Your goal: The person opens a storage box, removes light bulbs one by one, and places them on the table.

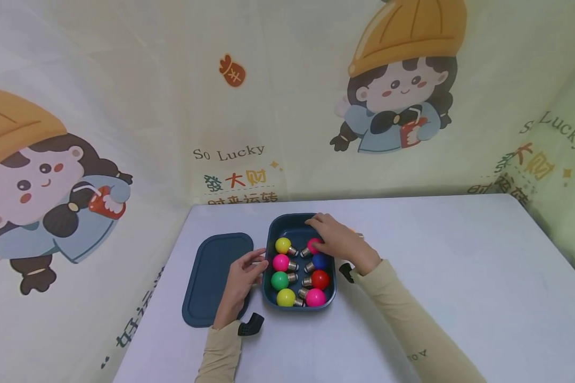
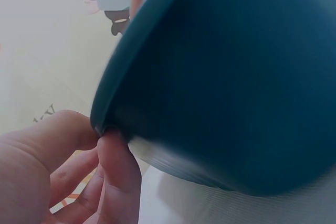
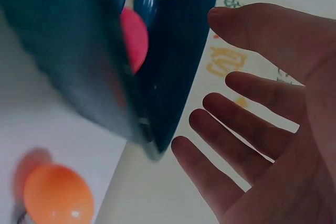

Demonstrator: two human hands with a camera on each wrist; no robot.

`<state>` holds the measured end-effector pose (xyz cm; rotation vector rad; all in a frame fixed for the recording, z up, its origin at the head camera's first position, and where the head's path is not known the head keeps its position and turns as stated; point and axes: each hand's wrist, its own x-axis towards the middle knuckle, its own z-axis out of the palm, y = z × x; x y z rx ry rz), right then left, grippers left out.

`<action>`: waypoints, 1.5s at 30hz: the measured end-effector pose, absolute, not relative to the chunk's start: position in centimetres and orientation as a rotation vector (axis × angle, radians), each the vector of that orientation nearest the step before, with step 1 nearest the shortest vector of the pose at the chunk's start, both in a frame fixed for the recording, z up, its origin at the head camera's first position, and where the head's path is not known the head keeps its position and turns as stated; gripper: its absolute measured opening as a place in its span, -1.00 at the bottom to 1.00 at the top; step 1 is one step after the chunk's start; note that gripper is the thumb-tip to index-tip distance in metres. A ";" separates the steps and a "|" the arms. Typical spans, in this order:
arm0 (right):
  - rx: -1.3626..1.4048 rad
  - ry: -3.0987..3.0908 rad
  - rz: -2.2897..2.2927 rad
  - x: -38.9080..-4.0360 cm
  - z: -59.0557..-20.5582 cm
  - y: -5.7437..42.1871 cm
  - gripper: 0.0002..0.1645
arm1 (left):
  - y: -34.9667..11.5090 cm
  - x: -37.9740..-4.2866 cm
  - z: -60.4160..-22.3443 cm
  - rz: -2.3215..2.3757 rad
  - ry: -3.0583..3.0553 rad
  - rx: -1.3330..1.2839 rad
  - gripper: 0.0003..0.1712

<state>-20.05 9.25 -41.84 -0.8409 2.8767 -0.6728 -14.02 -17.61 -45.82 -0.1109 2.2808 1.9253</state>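
A dark blue box (image 1: 294, 226) stands on the table, holding two columns of coloured light bulbs. Yellow (image 1: 282, 245), pink (image 1: 281, 263) and green bulbs (image 1: 280, 280) are among those at its left; blue (image 1: 320, 261) and red ones (image 1: 320, 279) lie at its right. My left hand (image 1: 241, 276) pinches the box's left rim between thumb and finger, as the left wrist view shows. Over the box's far right corner is my right hand (image 1: 340, 239), partly covering a pink bulb (image 1: 313, 245). In the right wrist view its fingers (image 3: 247, 156) are spread, holding nothing.
A dark blue lid (image 1: 215, 276) lies flat left of the box, partly behind the left arm. An orange bulb (image 3: 58, 195) rests on the table just right of the box, mostly hidden by the right hand in the head view. Printed cloth (image 1: 297, 106) hangs behind the white table (image 1: 436, 255).
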 end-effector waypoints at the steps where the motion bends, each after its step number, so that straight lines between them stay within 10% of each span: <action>1: -0.847 2.869 -0.680 -20.1 -41.9 9.0 -0.32 | -17.6 -14.0 -45.8 1.925 2.283 -0.111 -0.53; 45: -0.914 2.716 -0.613 -22.4 -45.0 2.0 -0.45 | -17.9 -14.2 -46.0 1.944 2.250 -0.074 -0.53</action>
